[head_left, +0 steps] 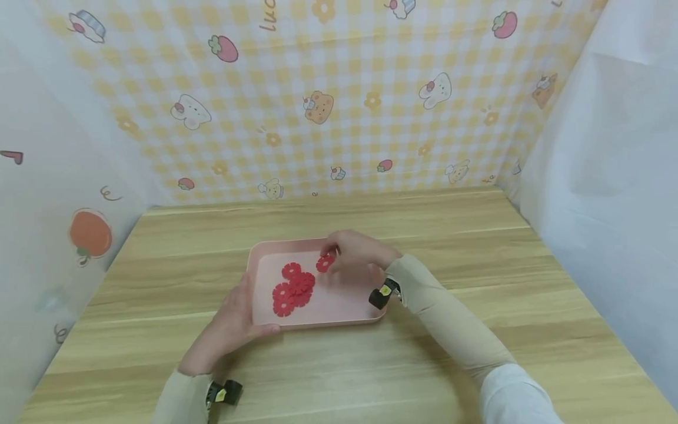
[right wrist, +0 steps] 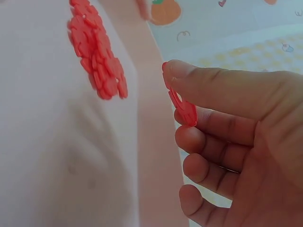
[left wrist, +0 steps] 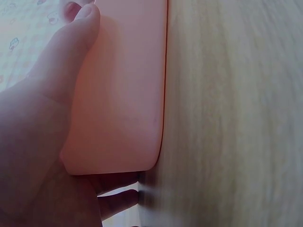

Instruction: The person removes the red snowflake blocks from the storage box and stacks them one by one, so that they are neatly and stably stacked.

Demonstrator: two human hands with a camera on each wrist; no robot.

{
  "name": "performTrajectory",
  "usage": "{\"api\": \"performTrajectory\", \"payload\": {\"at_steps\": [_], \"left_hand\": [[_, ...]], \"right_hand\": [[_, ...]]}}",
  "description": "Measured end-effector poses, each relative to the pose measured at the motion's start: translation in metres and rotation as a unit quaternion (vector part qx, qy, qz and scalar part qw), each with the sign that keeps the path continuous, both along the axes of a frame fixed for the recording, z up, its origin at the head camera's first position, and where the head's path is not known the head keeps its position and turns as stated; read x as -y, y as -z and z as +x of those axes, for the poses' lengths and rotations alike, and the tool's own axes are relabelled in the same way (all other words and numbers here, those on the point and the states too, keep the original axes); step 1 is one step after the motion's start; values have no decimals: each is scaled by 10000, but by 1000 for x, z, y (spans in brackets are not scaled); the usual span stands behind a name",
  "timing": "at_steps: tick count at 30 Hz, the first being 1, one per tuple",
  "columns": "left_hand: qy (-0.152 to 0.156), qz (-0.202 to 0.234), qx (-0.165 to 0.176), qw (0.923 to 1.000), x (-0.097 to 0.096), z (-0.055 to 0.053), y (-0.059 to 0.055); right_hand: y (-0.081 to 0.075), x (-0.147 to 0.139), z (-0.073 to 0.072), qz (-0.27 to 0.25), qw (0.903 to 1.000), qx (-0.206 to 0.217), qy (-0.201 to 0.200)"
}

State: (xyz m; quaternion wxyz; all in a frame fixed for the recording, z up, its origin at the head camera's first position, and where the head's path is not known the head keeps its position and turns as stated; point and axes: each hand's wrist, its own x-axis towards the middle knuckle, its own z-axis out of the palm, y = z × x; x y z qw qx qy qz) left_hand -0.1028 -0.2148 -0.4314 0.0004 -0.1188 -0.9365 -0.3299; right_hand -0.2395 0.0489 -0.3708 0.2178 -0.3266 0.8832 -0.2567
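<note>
Two pale sheets (head_left: 609, 159) flank a yellow-checked cloth (head_left: 360, 65) printed with bears, strawberries and flowers, which hangs behind a wood-grain table (head_left: 328, 377). On the table sits a pink tray (head_left: 339, 309), its near left corner gripped by the left hand (head_left: 233, 312). Over the tray, the right hand (head_left: 356, 248) pinches one red notched disc (head_left: 320, 265) in its fingertips, near the overlapping red discs (head_left: 299, 288) on the tray's left half.

Yellow-checked backdrop (head_left: 344, 118) behind — wood-grain tabletop (head_left: 349, 371) — white sheet (head_left: 609, 176), right.
</note>
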Motion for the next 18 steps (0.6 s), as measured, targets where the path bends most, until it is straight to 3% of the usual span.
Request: {"api": "performTrajectory", "payload": {"at_steps": [12,18], "left_hand": [[106,195,-47,9997,0,-2,-2],[67,139,-3,9999,-2,-1,-2]], "right_hand": [[-9,-28,1,-159,9983,-552,138],[-8,-39,4,-272,9978,-546,273]]}}
